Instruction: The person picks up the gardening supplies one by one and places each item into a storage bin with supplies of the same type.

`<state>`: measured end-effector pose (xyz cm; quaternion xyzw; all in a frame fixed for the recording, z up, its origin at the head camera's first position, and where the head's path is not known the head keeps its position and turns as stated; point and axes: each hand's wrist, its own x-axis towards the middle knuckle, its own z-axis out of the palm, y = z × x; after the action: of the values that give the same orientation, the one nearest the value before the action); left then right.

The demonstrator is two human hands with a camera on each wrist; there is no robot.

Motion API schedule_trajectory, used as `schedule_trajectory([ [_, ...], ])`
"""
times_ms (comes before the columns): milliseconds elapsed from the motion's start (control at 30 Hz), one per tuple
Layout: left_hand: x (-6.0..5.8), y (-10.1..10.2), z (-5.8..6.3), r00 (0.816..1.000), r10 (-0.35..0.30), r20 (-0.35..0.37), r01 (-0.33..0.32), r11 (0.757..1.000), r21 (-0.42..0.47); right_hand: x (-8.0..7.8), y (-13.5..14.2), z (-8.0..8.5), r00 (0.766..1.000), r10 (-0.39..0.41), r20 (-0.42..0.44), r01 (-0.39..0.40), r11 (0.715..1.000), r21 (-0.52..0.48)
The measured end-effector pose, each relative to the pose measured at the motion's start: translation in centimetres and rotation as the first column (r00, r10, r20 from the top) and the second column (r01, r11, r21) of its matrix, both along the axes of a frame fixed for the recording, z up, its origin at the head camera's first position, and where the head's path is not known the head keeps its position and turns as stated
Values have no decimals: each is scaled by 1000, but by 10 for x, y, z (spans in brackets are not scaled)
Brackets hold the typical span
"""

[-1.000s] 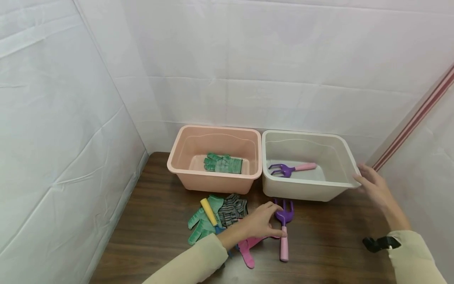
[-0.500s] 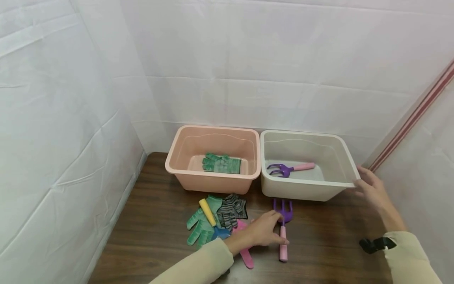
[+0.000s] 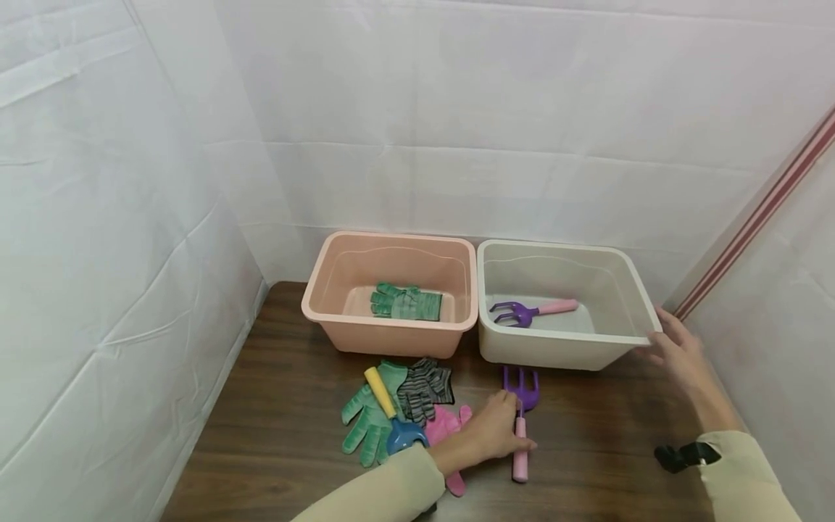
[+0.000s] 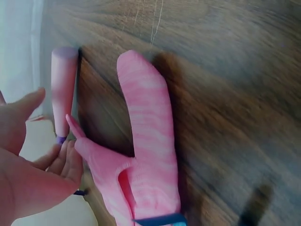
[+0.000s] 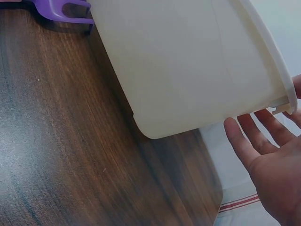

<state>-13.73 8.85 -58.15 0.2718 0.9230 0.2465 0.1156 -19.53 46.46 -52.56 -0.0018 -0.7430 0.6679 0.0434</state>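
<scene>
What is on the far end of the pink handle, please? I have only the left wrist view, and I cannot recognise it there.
Observer: A purple fork head; the head view shows it.
Operator: Thank you. And where is the right hand?
Observer: At the right end of the white bin.
Operator: Does this bin already contain something?
Observer: Yes, a purple claw with a pink grip lies on its floor.
</scene>
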Motion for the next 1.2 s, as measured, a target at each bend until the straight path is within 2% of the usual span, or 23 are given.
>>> schedule_trajectory([
  [167, 2, 7, -5, 998, 62, 13, -62, 998, 0, 1, 1, -6, 1000, 17, -15, -18, 999, -47],
  [500, 2, 20, -8, 993, 106, 50, -107, 994, 13, 3, -4, -6, 1000, 11, -3, -11, 997, -78],
  [667, 2, 22, -7, 994, 93, 62, -95, 995, 32, 1, -3, -8, 1000, -5, 1, 5, 994, -113],
  [900, 1, 19, -5, 999, 40, 31, -41, 999, 29, 2, -3, -9, 1000, -11, 10, 12, 992, -123],
  [1200, 1, 16, -10, 999, 52, -14, -52, 998, 33, 2, -8, -7, 1000, -8, -9, 7, 989, -147],
])
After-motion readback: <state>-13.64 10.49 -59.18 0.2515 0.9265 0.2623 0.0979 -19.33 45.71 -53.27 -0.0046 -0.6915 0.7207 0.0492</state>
